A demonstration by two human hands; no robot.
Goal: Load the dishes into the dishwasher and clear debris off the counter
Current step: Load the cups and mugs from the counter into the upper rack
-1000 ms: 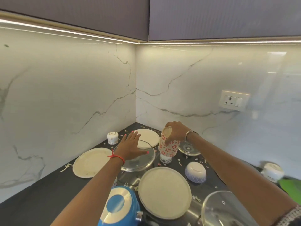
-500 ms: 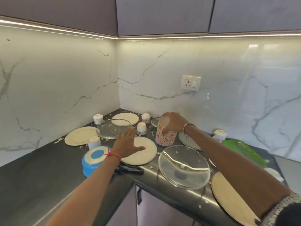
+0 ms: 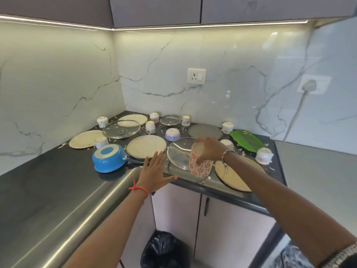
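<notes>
Mug lifted over counter edge
R hand (image 3: 209,150) grips the mug (image 3: 201,164) by its rim; L hand (image 3: 156,172) flat, fingers spread, holding nothing, near the plate (image 3: 146,146).

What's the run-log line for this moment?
right hand: grips floral cup at counter front edge | left hand: open, empty | stage: cup pickup

The worktop (image 3: 48,180) carries four cream plates (image 3: 146,146), one grey plate (image 3: 205,131), one green leaf dish (image 3: 247,141), three glass lids (image 3: 121,129), at least seven white cups (image 3: 102,121), one patterned bowl (image 3: 172,134), one blue pot (image 3: 108,157) and one floral tumbler (image 3: 201,167).
</notes>
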